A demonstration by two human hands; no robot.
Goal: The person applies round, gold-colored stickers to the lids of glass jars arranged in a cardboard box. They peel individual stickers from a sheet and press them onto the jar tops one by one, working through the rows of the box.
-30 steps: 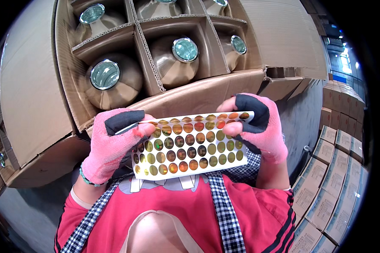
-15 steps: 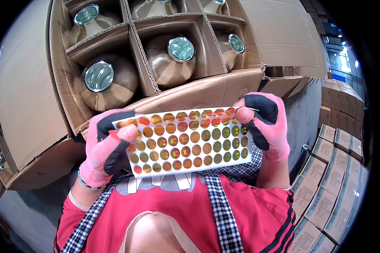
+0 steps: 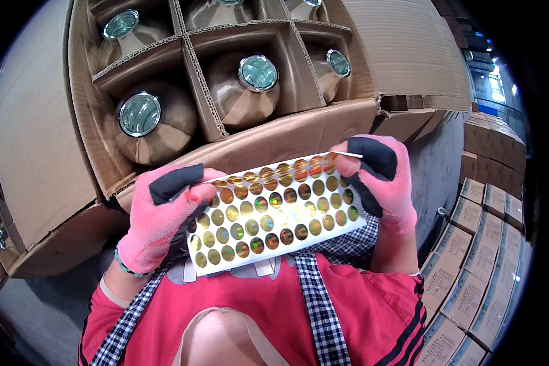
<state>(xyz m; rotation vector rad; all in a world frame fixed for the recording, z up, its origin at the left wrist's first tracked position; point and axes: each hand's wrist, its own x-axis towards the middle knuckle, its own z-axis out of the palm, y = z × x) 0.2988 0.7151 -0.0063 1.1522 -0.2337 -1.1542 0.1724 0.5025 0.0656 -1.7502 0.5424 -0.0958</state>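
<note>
The left hand point(image 3: 165, 222), in a pink glove with dark fingertips, is closed on the left end of the sticker sheet point(image 3: 273, 211), thumb on top and fingers underneath. The sheet of round, shiny foil stickers spans the gap between both hands, just in front of the person's chest and below the open carton point(image 3: 238, 122) of capped bottles point(image 3: 139, 116). Its long axis runs left to right, the right end tilted a little upward, sticker face up toward the camera. The right hand point(image 3: 378, 177) pinches the upper right corner between thumb and forefinger. To do this well, I judge the sheet should be kept taut and flat, with one corner sticker lifted by its edge, so neighbours stay put.
</note>
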